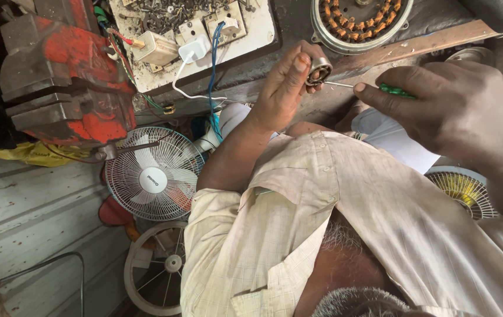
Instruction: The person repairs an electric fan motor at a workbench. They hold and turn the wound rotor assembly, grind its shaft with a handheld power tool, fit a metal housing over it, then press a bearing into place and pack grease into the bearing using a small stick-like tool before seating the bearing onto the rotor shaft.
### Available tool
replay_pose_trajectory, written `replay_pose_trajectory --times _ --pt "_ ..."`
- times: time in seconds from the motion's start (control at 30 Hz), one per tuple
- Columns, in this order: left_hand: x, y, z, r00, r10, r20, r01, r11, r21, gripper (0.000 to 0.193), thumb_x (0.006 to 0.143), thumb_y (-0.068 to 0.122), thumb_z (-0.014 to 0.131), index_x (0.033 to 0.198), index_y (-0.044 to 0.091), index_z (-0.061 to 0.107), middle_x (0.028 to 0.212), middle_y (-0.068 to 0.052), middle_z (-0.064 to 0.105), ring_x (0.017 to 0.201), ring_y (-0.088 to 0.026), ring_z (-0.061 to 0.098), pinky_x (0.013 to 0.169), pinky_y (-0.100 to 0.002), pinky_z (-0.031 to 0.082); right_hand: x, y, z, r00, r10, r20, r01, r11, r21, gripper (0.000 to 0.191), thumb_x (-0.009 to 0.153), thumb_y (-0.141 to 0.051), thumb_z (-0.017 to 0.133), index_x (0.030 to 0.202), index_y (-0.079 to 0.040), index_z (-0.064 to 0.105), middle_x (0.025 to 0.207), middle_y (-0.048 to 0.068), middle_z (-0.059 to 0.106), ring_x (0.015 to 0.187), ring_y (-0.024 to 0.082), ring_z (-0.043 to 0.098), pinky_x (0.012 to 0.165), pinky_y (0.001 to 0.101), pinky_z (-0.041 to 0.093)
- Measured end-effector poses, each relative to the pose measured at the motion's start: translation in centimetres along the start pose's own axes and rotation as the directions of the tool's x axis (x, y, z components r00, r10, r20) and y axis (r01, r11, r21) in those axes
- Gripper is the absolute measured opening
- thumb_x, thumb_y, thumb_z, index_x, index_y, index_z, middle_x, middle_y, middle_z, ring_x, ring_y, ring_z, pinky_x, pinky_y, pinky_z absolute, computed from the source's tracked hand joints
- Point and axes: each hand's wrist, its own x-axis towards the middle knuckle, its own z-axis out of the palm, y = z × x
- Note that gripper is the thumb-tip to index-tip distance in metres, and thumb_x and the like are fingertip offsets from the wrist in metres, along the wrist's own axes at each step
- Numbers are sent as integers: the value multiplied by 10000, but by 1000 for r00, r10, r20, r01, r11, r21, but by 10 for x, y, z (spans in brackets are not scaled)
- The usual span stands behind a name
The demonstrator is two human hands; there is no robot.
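My left hand (287, 82) is raised in front of my chest and pinches a small round metal bearing (319, 71) between thumb and fingers. My right hand (451, 103) grips a screwdriver with a green handle (397, 91). Its thin metal shaft (339, 84) points left, and the tip touches the bearing's edge. My pale checked shirt (333, 223) fills the lower middle of the view.
A red bench vise (63, 76) sits at the upper left. Beside it is a dirty white switchboard (245, 32) with plugs, wires and loose screws. A motor stator with copper windings (360, 20) lies at the top. Below stand a white table fan (153, 174), a fan guard (157, 267) and a yellow-bladed fan (466, 191).
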Motion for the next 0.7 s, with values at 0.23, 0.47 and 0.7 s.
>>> replay_pose_trajectory --times 0.23,0.47,0.7 --pt "1 -9 3 994 -94 -50 97 992 79 355 1167 431 454 1129 95 563 942 15 561 833 -72 519 753 -229 443 -1 5 -5 949 -46 312 114 972 -203 591 771 -253 687 1360 -266 732 1071 -59 659 671 105 628 581 272 505" --pt "-1 -22 1 985 -165 -52 149 962 -227 335 1152 400 490 1180 78 580 987 1 548 889 -112 511 805 -260 433 -7 25 26 990 -24 137 24 1000 6 535 730 -131 737 1248 -263 752 1115 -50 743 833 158 721 619 295 557" --pt "-3 -28 -1 985 -140 -102 102 945 -312 331 1158 375 495 1215 59 573 1002 -23 522 898 -129 470 841 -285 433 -20 21 71 992 19 -121 0 989 151 464 703 -3 809 1131 -183 818 1049 21 753 785 214 714 655 333 592"
